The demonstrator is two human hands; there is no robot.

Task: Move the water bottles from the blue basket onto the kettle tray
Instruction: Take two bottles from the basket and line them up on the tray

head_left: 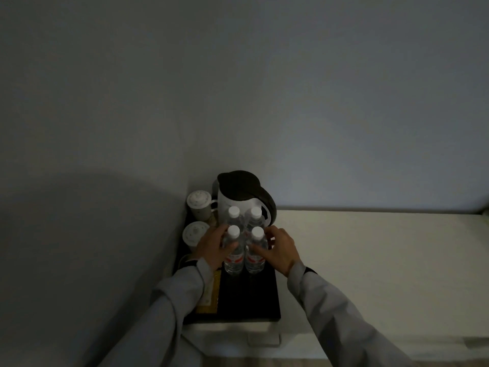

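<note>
Several clear water bottles with white caps stand upright in a tight block on the black kettle tray (260,300), in front of the white kettle (238,200). My left hand (211,247) wraps the front left bottle (234,256). My right hand (280,250) rests its fingers against the front right bottle (255,256). Two more bottles (244,217) stand just behind, touching the kettle. No blue basket is in view.
Two white lidded cups (198,205) stand on the tray's left side, beside the kettle. A yellowish card (209,298) lies on the tray under my left sleeve. The tray sits on a white counter (370,260) in a corner, wall to the left and behind. The room is dim.
</note>
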